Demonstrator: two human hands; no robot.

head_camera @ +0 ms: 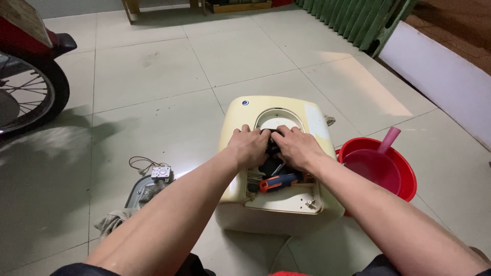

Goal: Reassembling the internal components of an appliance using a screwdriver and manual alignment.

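Counted: one cream appliance housing (279, 153) on the tiled floor (153, 76), one orange-and-dark-handled screwdriver (279, 182), one red basin (378, 166), one pink scoop (387, 143), one small white part with thin wires (159, 173), one grey cover (137, 190), one rag (113, 221), one motorbike wheel (28, 94).

Two hands are at work. The left hand (249, 146) and right hand (297, 148) meet over the housing's open cavity, fingers curled down onto a dark part (270, 137) between them. Both grips are closed round that part, knuckles up; fingertips hidden inside the opening.

The housing lies dead centre, opening facing up. The screwdriver rests in the cavity at 6 o'clock from the hands, just beside them.

Basin stands at 3 o'clock of the housing, touching or nearly so; the scoop leans inside it. Cover, white part and rag lie at 9 o'clock, apart. Wheel stands at 10 o'clock, well apart. A green folding gate (353, 20) stands at 1 o'clock.
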